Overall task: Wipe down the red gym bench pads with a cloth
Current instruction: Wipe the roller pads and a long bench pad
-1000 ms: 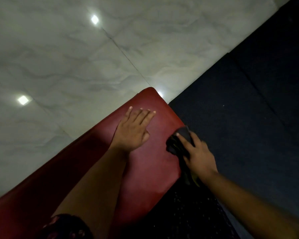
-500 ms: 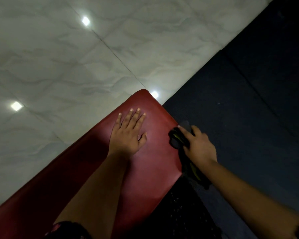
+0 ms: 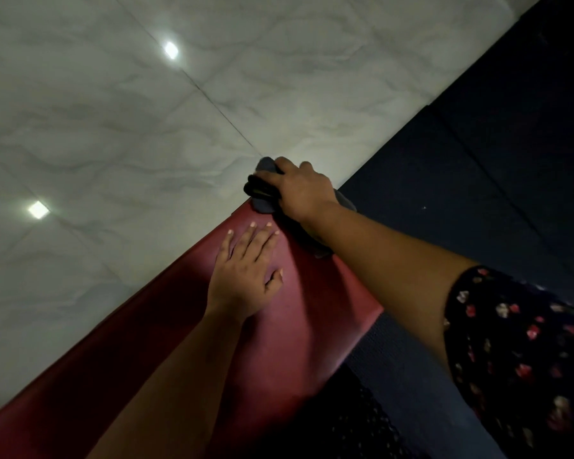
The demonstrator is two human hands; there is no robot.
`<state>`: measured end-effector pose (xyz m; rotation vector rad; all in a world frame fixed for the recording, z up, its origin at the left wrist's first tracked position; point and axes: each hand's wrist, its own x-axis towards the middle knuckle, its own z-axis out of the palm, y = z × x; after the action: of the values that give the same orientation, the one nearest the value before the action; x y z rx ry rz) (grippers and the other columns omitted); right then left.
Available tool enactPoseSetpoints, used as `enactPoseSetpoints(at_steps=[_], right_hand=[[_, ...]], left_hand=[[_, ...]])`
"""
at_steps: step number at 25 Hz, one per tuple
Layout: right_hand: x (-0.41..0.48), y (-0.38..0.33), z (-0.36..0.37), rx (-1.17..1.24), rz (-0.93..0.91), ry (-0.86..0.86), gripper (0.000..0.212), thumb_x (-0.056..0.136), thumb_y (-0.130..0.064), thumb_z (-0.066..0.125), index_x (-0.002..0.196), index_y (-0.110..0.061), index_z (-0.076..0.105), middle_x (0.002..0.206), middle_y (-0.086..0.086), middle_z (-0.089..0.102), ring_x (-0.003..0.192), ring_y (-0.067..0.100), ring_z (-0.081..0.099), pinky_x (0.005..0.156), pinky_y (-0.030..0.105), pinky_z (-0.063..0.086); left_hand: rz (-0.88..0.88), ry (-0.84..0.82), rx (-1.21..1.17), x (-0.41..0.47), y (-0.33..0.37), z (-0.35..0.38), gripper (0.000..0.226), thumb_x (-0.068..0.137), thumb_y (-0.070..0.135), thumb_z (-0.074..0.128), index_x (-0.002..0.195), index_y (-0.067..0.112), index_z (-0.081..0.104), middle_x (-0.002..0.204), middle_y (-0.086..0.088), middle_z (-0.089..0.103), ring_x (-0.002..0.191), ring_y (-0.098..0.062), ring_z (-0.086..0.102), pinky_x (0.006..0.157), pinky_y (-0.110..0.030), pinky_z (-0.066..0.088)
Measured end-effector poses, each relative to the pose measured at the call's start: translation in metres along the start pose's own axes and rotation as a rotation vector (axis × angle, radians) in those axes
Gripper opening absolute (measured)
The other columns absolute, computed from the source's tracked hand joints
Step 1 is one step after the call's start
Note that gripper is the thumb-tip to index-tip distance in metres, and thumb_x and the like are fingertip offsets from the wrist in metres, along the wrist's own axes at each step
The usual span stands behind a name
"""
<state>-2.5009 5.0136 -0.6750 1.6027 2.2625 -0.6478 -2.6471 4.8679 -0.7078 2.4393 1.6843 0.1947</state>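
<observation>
1. A pale marbled floor (image 3: 113,127) fills the left of my view, and a dark mat (image 3: 478,160) lies along the right.
2. The red padded surface (image 3: 295,326) runs diagonally between them, with its far end near the middle of the view. I judge it cushioned under slick vinyl, so wiping it should take steady downward pressure.
3. My left grip (image 3: 246,279) lies flat on the surface near the far end. Its fingers are straight and it grasps nothing.
4. My right grip (image 3: 300,190) is clenched round the cloth at the far end of the surface.
5. The dark cloth (image 3: 262,197) sits bunched at that far end, with a tail running under my wrist along the right edge. It looks soft, light and limp. I would keep it wadded in the palm so the loose tail does not drag.
</observation>
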Motion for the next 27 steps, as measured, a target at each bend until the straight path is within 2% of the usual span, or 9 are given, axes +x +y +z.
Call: enactPoseSetpoints(at_steps=[4, 9, 12, 14, 16, 19, 21, 24, 27], right_hand=[[-0.034, 0.041, 0.028, 0.338, 0.252, -0.084, 0.067, 0.09, -0.018, 0.054, 0.147, -0.042, 0.029, 0.14, 0.005, 0.037, 0.117, 0.036, 0.049, 0.089, 0.041, 0.047], [-0.175, 0.076, 0.07, 0.306, 0.333, -0.152, 0.076, 0.09, -0.018, 0.057, 0.146, -0.053, 0.02, 0.153, 0.005, 0.025, 0.124, 0.036, 0.044, 0.098, 0.043, 0.046], [-0.237, 0.089, 0.084, 0.328, 0.433, -0.212, 0.077, 0.089, -0.021, 0.058, 0.145, -0.056, 0.019, 0.154, 0.003, 0.024, 0.126, 0.034, 0.044, 0.1, 0.043, 0.046], [-0.222, 0.1, 0.081, 0.391, 0.499, -0.18, 0.076, 0.088, -0.021, 0.061, 0.144, -0.054, 0.022, 0.153, 0.004, 0.025, 0.127, 0.033, 0.045, 0.1, 0.04, 0.045], [-0.172, 0.104, 0.072, 0.453, 0.5, -0.078, 0.072, 0.089, -0.024, 0.061, 0.148, -0.045, 0.026, 0.155, 0.007, 0.023, 0.131, 0.034, 0.042, 0.103, 0.038, 0.043], [-0.078, 0.09, 0.046, 0.544, 0.404, -0.02, 0.07, 0.09, -0.036, 0.06, 0.15, -0.039, 0.025, 0.152, 0.007, 0.024, 0.13, 0.037, 0.042, 0.105, 0.043, 0.041], [-0.036, 0.068, 0.029, 0.483, 0.279, -0.02, 0.069, 0.091, -0.037, 0.059, 0.15, -0.039, 0.024, 0.15, 0.006, 0.027, 0.126, 0.037, 0.044, 0.1, 0.042, 0.043], [-0.026, 0.051, 0.028, 0.305, 0.126, -0.01, 0.066, 0.094, -0.024, 0.055, 0.149, -0.043, 0.025, 0.15, 0.003, 0.03, 0.12, 0.035, 0.044, 0.086, 0.038, 0.043], [-0.069, 0.079, 0.049, 0.329, 0.149, -0.028, 0.066, 0.093, -0.019, 0.055, 0.147, -0.045, 0.029, 0.147, 0.001, 0.034, 0.119, 0.034, 0.046, 0.091, 0.039, 0.044]], left_hand=[[-0.017, -0.007, -0.033, 0.01, -0.002, -0.006, 0.058, 0.085, 0.043, 0.05, 0.134, 0.013, 0.058, 0.137, -0.008, 0.057, 0.125, -0.028, 0.053, 0.109, -0.052, 0.036], [0.132, -0.171, 0.033, 0.037, 0.014, 0.002, 0.068, 0.084, 0.051, 0.041, 0.142, 0.018, 0.05, 0.157, -0.005, 0.032, 0.142, -0.027, 0.031, 0.112, -0.05, 0.03], [0.064, -0.245, 0.034, 0.041, 0.03, 0.01, 0.078, 0.082, 0.058, 0.038, 0.149, 0.018, 0.038, 0.158, -0.007, 0.03, 0.144, -0.025, 0.021, 0.115, -0.049, 0.015], [0.009, -0.232, 0.013, 0.037, 0.029, 0.014, 0.08, 0.083, 0.061, 0.038, 0.15, 0.017, 0.036, 0.157, -0.009, 0.031, 0.145, -0.025, 0.019, 0.117, -0.049, 0.011], [0.026, -0.196, 0.006, 0.032, 0.027, 0.015, 0.076, 0.087, 0.059, 0.039, 0.148, 0.014, 0.04, 0.155, -0.011, 0.035, 0.145, -0.028, 0.025, 0.116, -0.051, 0.016], [0.069, -0.215, 0.041, 0.028, 0.028, 0.014, 0.075, 0.09, 0.059, 0.036, 0.148, 0.012, 0.041, 0.154, -0.012, 0.037, 0.143, -0.032, 0.032, 0.114, -0.054, 0.021], [0.064, -0.254, 0.056, 0.026, 0.028, 0.013, 0.077, 0.09, 0.06, 0.033, 0.149, 0.013, 0.038, 0.155, -0.012, 0.035, 0.144, -0.032, 0.031, 0.114, -0.053, 0.021], [0.041, -0.29, 0.065, 0.028, 0.028, 0.012, 0.077, 0.09, 0.062, 0.031, 0.151, 0.015, 0.034, 0.156, -0.01, 0.034, 0.145, -0.03, 0.028, 0.115, -0.051, 0.018], [0.024, -0.297, 0.06, 0.028, 0.031, 0.009, 0.076, 0.089, 0.061, 0.033, 0.15, 0.016, 0.036, 0.156, -0.008, 0.034, 0.144, -0.029, 0.029, 0.116, -0.049, 0.015]])
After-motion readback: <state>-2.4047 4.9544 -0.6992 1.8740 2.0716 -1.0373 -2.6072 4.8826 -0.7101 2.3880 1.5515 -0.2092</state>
